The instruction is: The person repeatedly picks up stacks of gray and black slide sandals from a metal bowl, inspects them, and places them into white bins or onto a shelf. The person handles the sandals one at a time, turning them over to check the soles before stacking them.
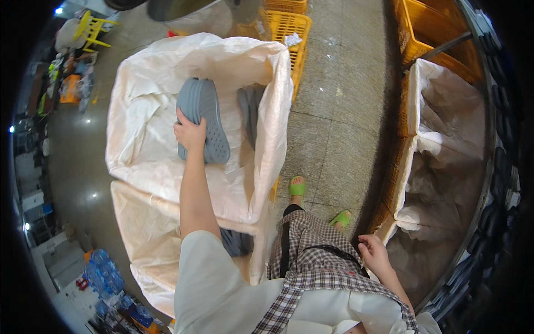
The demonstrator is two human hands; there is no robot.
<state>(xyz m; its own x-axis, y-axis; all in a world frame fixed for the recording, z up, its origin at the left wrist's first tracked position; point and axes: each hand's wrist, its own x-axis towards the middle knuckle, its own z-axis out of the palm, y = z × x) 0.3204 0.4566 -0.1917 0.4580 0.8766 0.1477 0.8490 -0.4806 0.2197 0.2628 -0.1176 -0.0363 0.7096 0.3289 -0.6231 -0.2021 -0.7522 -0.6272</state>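
My left hand (191, 133) reaches into a large bin lined with white woven cloth (144, 61). Its fingers are closed round a bundle of grey shoes (217, 125), which look like foam clogs pressed together, with a dotted sole turned up. More dark grey shoes (252, 111) lean against the right inner wall of the same bin. At my right side, beside the apron, my right hand (374, 255) hangs loosely with fingers slightly bent and nothing visible in them. It is close to the edge of a lined bin on the right.
A second lined bin (147, 217) adjoins nearer me, with dark grey items (238, 242) inside. Lined crates (413, 100) form a row on the right, below yellow crates (411, 42). Further yellow crates (289, 28) and a large round container (189, 14) stand ahead.
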